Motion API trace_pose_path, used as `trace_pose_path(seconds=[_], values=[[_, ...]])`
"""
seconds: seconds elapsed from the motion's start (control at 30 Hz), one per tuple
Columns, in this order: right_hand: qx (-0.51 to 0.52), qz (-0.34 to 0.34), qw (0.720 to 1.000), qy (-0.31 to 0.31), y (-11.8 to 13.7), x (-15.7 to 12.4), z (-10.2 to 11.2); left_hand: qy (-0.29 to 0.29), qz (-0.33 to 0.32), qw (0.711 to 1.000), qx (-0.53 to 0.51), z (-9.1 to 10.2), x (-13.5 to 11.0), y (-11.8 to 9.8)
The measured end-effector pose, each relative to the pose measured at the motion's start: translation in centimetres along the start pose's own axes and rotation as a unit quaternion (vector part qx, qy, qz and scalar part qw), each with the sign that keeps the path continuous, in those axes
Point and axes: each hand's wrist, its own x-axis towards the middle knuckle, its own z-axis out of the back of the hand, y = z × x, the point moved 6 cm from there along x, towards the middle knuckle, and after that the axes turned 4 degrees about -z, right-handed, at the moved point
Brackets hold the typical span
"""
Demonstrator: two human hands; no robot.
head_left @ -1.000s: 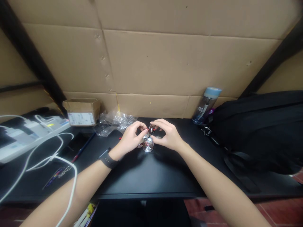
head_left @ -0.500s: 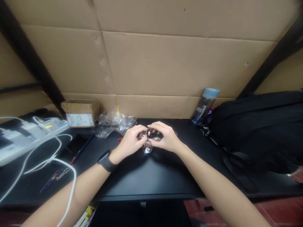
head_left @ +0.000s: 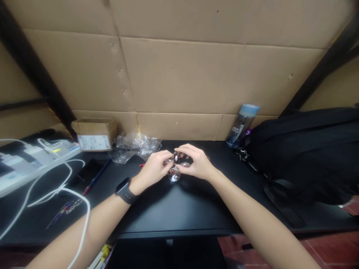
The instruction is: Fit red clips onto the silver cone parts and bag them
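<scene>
Several small, shiny, round metal pieces with red cords at their middles are clustered near the back of the black table; they look like finger cymbals. The front one, a metal disc (head_left: 174, 174), faces me below my fingertips. Another disc (head_left: 177, 157) stands tilted between my two hands. My left hand (head_left: 155, 164), with a dark watch on the wrist, curls round the cluster from the left, fingertips against it. From the right, my right hand (head_left: 196, 161) bends its thumb and fingers round the standing disc. Fingers partly hide the other pieces.
Crumpled clear plastic (head_left: 137, 146) and a small cardboard box (head_left: 94, 134) lie at the back left. A power strip (head_left: 36, 164) with white cables crosses the left side. A bottle (head_left: 242, 125) and a black backpack (head_left: 305, 153) stand on the right.
The left hand's fingers have shifted slightly lower over the metal pieces. The right hand and the discs look almost the same.
</scene>
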Motion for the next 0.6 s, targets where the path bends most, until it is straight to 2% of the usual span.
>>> trace_pose_path(seconds=[0.33,0.5,0.6], values=[[-0.011,0.011,1.0,0.007,-0.24,0.08,-0.05,-0.01,-0.032,0.998,0.049,0.72,0.2,0.06],[-0.004,0.004,1.0,0.02,-0.35,0.03,-0.14,0.004,-0.076,0.986,0.147,0.77,0.09,-0.03],[-0.001,-0.01,1.0,0.025,-0.76,0.11,0.33,0.018,-0.08,0.976,0.199,0.99,0.06,0.72]])
